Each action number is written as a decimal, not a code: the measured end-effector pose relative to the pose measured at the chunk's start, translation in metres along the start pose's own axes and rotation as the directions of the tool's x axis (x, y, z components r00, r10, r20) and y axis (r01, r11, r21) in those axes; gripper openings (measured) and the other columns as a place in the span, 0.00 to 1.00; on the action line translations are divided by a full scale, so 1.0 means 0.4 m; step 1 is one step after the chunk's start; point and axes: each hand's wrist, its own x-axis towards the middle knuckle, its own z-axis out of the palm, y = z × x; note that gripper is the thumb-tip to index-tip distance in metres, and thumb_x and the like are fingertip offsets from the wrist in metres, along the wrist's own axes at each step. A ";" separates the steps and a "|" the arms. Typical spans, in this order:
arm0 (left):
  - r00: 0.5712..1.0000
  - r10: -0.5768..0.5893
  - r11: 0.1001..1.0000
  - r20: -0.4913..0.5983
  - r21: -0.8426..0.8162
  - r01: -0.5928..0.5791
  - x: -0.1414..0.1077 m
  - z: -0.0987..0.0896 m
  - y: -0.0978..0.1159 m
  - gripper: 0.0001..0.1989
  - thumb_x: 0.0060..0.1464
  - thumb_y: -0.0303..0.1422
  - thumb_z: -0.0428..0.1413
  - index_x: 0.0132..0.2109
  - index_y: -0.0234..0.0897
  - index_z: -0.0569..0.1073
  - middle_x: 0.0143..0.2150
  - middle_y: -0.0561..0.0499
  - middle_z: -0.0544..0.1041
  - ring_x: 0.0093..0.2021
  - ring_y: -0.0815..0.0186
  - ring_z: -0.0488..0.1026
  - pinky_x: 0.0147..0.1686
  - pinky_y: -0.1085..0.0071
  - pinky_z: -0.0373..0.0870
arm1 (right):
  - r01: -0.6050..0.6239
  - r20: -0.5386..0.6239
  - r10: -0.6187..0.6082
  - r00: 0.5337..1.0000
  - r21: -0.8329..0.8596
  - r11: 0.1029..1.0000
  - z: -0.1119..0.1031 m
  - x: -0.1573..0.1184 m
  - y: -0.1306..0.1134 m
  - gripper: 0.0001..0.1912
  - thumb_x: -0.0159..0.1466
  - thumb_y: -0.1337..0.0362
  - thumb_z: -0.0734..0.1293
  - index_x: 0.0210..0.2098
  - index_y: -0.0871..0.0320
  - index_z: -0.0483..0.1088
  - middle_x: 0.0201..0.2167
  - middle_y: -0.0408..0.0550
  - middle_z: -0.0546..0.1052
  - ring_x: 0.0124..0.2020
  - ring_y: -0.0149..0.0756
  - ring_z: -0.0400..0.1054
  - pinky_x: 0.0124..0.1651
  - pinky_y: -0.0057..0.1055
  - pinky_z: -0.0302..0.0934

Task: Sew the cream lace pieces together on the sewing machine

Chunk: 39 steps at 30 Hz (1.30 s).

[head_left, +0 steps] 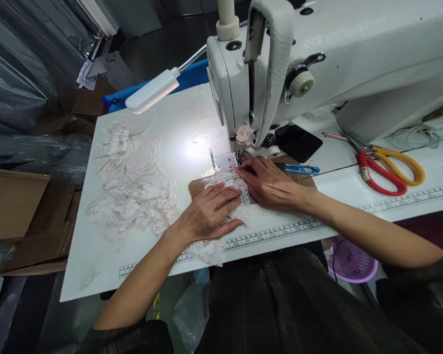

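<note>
A strip of white lace lies over the front of the sewing machine bed and hangs toward the table's front edge. My left hand rests flat on this lace, fingers stretched out. Close to the presser foot, my right hand has its thumb and bent fingers at the lace's right edge, pinching it near the needle area. The fingertips partly hide that spot. A clear guard plate with red marks sits just beyond the hands. A pink fabric rose is fixed on the machine head.
A heap of white lace spreads over the table's left side. On the right lie blue thread snips, a black phone, red-handled scissors and yellow-handled scissors. A lamp overhangs the table. A purple basket stands below.
</note>
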 end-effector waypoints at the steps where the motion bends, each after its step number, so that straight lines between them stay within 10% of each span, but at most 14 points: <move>1: 1.000 0.017 1.000 -0.003 -0.011 -0.017 0.000 0.001 0.000 0.16 0.58 0.36 0.60 0.51 0.33 0.73 0.50 0.41 0.79 0.51 0.56 0.77 0.54 0.50 0.75 | 0.003 -0.003 -0.003 1.000 -0.002 1.000 0.001 -0.001 0.000 0.21 0.66 0.72 0.54 0.56 0.67 0.64 0.50 0.66 0.65 0.50 0.53 0.59 0.51 0.55 0.61; 14: 0.996 0.035 0.999 -0.086 0.001 -0.035 -0.006 0.019 -0.004 0.05 0.56 0.23 0.58 0.40 0.32 0.74 0.45 0.43 0.81 0.48 0.59 0.79 0.52 0.54 0.79 | -0.006 -0.035 0.011 0.999 0.142 0.990 0.004 -0.005 0.018 0.22 0.64 0.72 0.56 0.57 0.66 0.64 0.53 0.67 0.66 0.55 0.56 0.60 0.56 0.57 0.62; 24: 0.994 0.068 0.998 -0.086 0.004 -0.068 -0.002 0.016 -0.004 0.08 0.55 0.24 0.60 0.43 0.32 0.74 0.45 0.43 0.81 0.48 0.60 0.79 0.52 0.55 0.79 | -0.036 -0.039 0.051 0.998 0.313 0.949 -0.035 -0.034 0.066 0.21 0.65 0.72 0.57 0.53 0.61 0.73 0.44 0.55 0.75 0.45 0.42 0.69 0.53 0.41 0.66; 39: 0.993 0.096 0.995 -0.069 0.017 -0.095 0.008 0.010 -0.003 0.09 0.56 0.24 0.61 0.45 0.33 0.73 0.43 0.46 0.82 0.44 0.63 0.80 0.48 0.59 0.80 | 0.108 0.061 -0.131 0.990 0.288 0.952 -0.070 -0.045 0.045 0.18 0.63 0.67 0.63 0.49 0.51 0.78 0.47 0.54 0.72 0.50 0.42 0.66 0.55 0.42 0.63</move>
